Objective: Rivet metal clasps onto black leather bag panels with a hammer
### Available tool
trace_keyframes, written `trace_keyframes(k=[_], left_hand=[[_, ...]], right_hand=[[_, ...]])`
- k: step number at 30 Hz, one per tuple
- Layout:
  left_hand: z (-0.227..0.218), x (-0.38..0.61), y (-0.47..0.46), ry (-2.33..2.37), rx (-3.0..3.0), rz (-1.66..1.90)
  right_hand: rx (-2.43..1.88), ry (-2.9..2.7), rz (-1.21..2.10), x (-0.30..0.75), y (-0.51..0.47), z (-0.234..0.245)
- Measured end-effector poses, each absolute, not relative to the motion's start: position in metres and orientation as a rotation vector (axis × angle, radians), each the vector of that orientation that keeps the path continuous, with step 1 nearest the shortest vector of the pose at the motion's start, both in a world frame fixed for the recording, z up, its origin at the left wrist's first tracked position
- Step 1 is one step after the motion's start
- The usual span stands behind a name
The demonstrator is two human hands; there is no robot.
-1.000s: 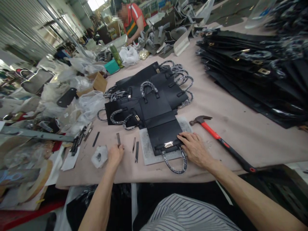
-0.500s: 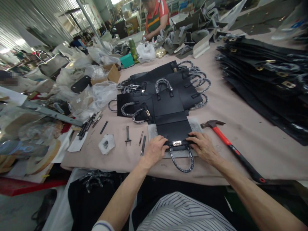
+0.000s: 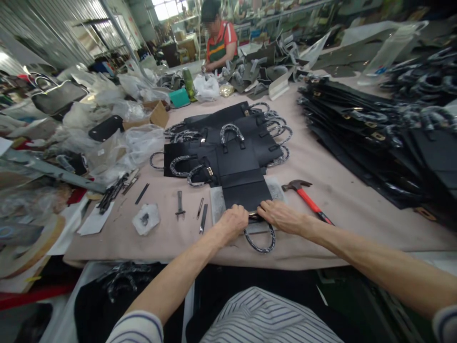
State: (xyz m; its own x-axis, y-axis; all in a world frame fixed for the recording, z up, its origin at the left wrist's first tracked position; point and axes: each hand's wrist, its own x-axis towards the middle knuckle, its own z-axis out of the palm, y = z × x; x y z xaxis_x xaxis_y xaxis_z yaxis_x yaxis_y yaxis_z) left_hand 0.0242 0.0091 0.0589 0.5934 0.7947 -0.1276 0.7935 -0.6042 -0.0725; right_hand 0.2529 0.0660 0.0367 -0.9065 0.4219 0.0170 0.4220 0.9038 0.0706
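A black bag panel point(image 3: 246, 193) with a wrapped loop handle point(image 3: 260, 242) lies flat on a grey pad point(image 3: 217, 205) at the table's near edge. My left hand point(image 3: 233, 223) and my right hand point(image 3: 279, 215) both press down on its near end, fingers curled over the metal clasp, which they mostly hide. More black bag panels point(image 3: 228, 138) with wrapped handles lie overlapped just behind it. A red-handled hammer point(image 3: 307, 199) rests to the right of my right hand.
Small metal punches point(image 3: 179, 206) and a crumpled plastic scrap point(image 3: 145, 219) lie left of the pad. A tall stack of black panels point(image 3: 378, 133) fills the right. Plastic bags and clutter point(image 3: 117, 143) crowd the left. Another person point(image 3: 217, 40) works at the far end.
My left hand left the small tools on the left and came onto the bag panel. Both hands then closed in together over the clasp.
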Motion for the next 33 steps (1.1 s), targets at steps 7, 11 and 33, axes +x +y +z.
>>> trace_keyframes(k=[7, 11, 33], left_hand=[[0.036, -0.029, 0.004, -1.191, -3.032, -0.227], [0.026, -0.033, 0.000, -1.212, -2.992, -0.276], [0.026, -0.090, -0.023, -2.760, -1.764, -0.854]], right_hand=[[-0.656, -2.824, 0.231, 0.282, 0.068, 0.022], [-0.616, -2.725, 0.175, 0.288, 0.061, 0.009], [-0.982, -2.246, 0.335, 0.275, 0.042, -0.026]])
